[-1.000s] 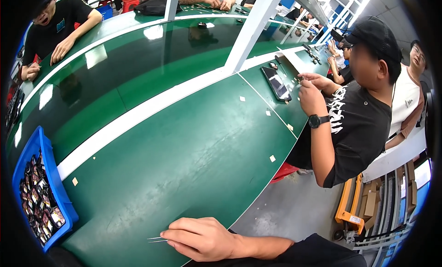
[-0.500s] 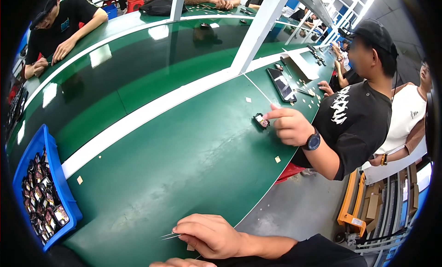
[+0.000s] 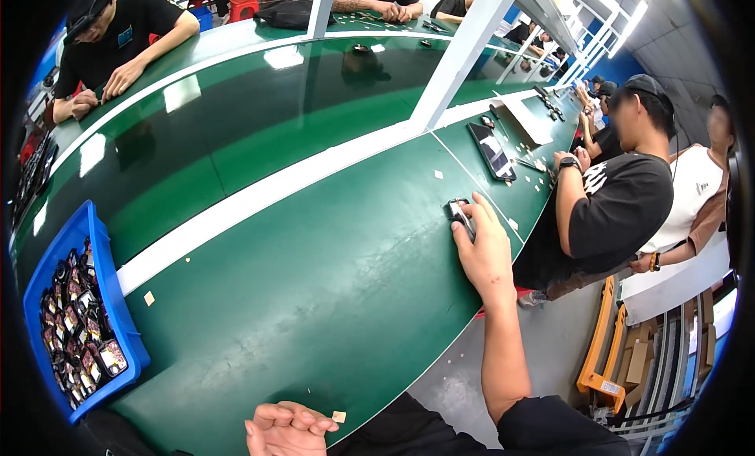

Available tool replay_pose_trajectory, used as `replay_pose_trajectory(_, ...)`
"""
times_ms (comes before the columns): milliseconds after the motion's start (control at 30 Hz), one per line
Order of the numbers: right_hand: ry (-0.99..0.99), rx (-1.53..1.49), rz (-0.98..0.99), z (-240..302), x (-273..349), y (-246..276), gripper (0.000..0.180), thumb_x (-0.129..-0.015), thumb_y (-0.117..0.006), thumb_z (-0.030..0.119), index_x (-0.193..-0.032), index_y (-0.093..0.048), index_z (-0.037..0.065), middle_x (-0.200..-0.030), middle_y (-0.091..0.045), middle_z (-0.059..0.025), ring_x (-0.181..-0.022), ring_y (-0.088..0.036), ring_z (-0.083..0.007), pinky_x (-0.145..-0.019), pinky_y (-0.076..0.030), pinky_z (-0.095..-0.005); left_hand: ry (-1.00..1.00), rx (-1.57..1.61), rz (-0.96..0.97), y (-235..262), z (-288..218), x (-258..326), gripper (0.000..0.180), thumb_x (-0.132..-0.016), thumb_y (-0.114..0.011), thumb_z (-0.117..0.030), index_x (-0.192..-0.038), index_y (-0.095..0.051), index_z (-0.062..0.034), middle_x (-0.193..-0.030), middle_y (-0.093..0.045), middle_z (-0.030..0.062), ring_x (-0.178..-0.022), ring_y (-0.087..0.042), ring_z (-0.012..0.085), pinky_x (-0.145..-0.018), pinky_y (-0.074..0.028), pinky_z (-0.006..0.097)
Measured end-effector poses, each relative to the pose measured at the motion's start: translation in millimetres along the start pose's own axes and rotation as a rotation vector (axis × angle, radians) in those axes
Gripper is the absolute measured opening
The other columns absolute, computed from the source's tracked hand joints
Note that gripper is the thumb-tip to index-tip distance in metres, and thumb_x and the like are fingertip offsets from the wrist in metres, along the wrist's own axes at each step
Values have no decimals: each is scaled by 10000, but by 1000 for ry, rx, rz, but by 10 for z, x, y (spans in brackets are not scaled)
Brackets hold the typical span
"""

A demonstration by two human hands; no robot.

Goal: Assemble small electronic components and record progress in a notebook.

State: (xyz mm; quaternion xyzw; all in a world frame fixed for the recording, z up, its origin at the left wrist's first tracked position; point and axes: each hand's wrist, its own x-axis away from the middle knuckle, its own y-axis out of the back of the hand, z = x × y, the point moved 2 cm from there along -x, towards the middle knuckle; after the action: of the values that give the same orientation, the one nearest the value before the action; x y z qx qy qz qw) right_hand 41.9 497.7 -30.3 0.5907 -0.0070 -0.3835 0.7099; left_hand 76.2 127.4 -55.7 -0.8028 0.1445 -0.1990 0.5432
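Observation:
My right hand (image 3: 489, 255) reaches out over the green table, thumb and fingers around a small black device (image 3: 458, 210) with a pale top. The device rests at table level, partly hidden by the fingers. Low in the view, my left hand (image 3: 289, 429) hovers at the near edge with its fingers loosely curled and its thumb apart; I see nothing in it. A small cream square piece (image 3: 339, 417) lies right beside its fingertips.
A blue bin (image 3: 130, 322) full of similar small devices stands at the left. Another cream piece (image 3: 149, 299) lies near it. Beyond the device are a phone (image 3: 492, 151) and scattered pieces. A co-worker (image 3: 629, 188) sits at the right; a metal post (image 3: 464, 62) rises behind.
My right hand has moved from the near edge to the device, and the tweezers it held are no longer visible. The co-worker's hand has drawn back from the device. My left hand shows more.

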Motion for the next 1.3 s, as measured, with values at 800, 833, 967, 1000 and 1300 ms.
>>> replay_pose_trajectory(800, 320, -1370, 755, 1549, 1353, 138, 520, -738, -919, 329, -902, -513, 49, -1021, -597, -136, -736, -551, -214, -639, -478, -322, -339, -842, -71, -46, 27, 8, 618, -888, -810, -340, -1299, -570, 54, -1312, -571, 240, -1179, -623, 324, -1002, -535, 431)
replay_pose_trajectory(833, 360, -1362, 712, 1590, 1338, 130, 549, -720, -923, 347, -884, -487, 57, -1002, -600, -138, -720, -546, -225, -627, -472, -320, -355, -811, -81, -9, 33, 10, 610, -868, -831, -329, -1282, -587, 48, -1284, -582, 246, -1151, -640, 324, -974, -564, 432)
replay_pose_trajectory(967, 370, -1349, 787, 1537, 1349, 93, 581, -692, -944, 325, -956, -505, 52, -1016, -656, -156, -768, -597, -155, -596, -491, -274, -262, -973, -24, -83, -150, -19, 681, -911, -773, -440, -1298, -577, 85, -1370, -555, 227, -1239, -577, 304, -1060, -462, 412)
replay_pose_trajectory(1000, 374, -1371, 802, 1531, 1358, 81, 581, -692, -944, 325, -956, -505, 52, -1016, -656, -156, -768, -597, -155, -596, -491, -274, -274, -1008, -30, -91, -126, -22, 695, -900, -779, -456, -1287, -588, 88, -1363, -558, 227, -1231, -582, 303, -1049, -468, 410)
replay_pose_trajectory(1300, 414, -1267, 777, 1543, 1455, 68, 567, -857, -809, 312, -1214, -471, 31, -1193, -476, -183, -694, -495, -132, -541, -462, -258, -343, -652, -211, -17, -51, -21, 661, -986, -692, -385, -1392, -481, 92, -1316, -593, 212, -1208, -614, 328, -1040, -499, 458)
